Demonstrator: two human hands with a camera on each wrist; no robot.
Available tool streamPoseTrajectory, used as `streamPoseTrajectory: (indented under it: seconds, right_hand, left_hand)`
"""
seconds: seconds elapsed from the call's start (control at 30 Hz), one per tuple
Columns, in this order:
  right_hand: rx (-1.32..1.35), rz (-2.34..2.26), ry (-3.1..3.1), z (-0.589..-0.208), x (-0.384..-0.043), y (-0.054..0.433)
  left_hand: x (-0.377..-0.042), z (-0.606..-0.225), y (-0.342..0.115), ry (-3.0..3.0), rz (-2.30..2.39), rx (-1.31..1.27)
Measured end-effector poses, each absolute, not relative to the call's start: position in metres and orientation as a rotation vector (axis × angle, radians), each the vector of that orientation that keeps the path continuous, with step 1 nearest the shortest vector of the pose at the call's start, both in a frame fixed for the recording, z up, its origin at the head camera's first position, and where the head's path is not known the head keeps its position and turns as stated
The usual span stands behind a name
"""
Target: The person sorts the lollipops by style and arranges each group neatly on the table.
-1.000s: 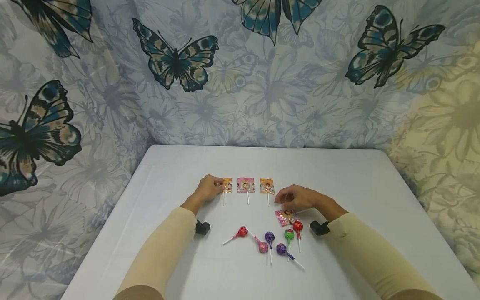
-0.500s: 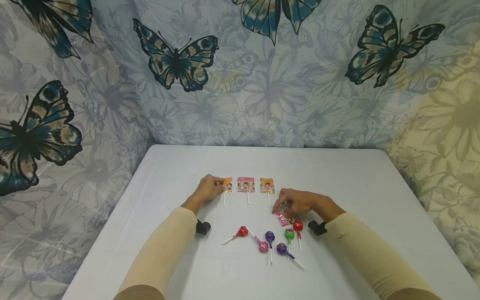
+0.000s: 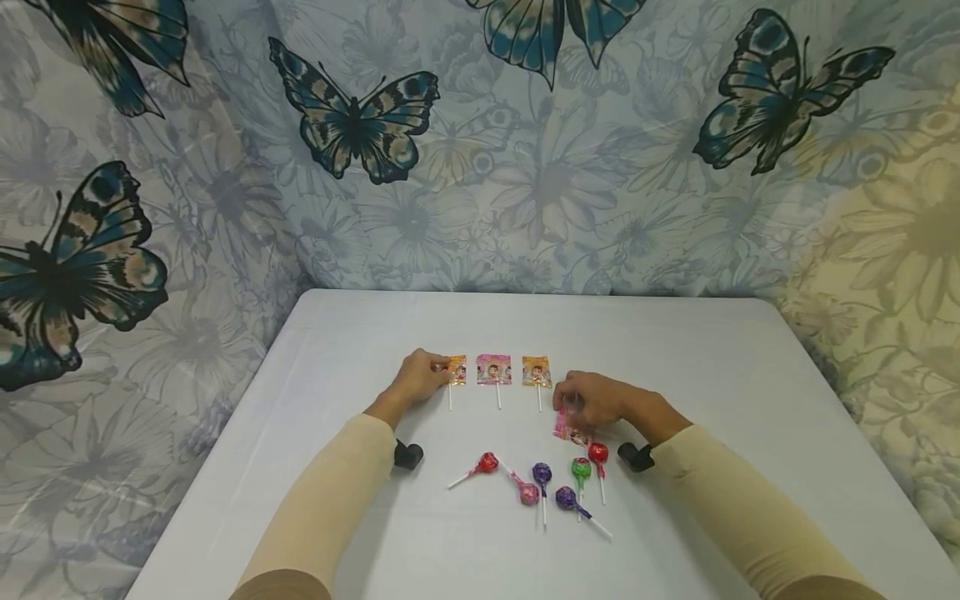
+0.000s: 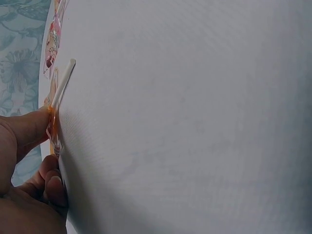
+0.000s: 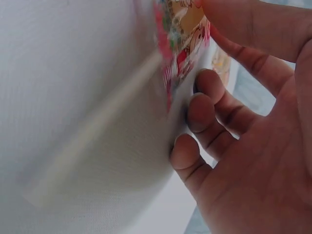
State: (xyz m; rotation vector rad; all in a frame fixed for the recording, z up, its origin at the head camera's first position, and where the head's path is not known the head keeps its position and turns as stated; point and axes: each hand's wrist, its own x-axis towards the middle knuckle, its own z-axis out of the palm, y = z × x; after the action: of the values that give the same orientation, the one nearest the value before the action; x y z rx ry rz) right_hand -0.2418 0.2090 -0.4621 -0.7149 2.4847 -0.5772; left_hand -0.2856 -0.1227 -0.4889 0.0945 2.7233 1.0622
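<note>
Pinching a pink lollipop (image 5: 183,48) in my right grip (image 3: 596,398), an orange lollipop (image 3: 457,370) in my left grip (image 3: 417,376) (fingers closed), I risk a low swing knocking the adjacent red lollipop (image 3: 597,452).

Glossy Against Matt

The packets (image 5: 187,48) are glossy, crinkled plastic film; their sticks (image 5: 92,131) look smooth, plastic or paper, unclear which. The lollipops (image 3: 566,498) look shiny. The counter (image 3: 450,554) is matt, finely textured; the sleeves (image 3: 315,500), matt cloth; the backdrop (image 3: 465,221), cloth-like.
</note>
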Motion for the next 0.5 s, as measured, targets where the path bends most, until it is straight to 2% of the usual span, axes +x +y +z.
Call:
streamPoseTrajectory:
  seconds: [0.3,0.5]
  right_hand:
    - [-0.694,-0.617,2.601,-0.443,-0.264,0.226]
    - [-0.727,-0.708,2.593,-0.45,-0.261,0.22]
  left_hand:
    - [-0.306,-0.464,-0.11,2.785,1.07,0.182]
    - [-0.299,-0.467,-0.119,2.766,1.09,0.174]
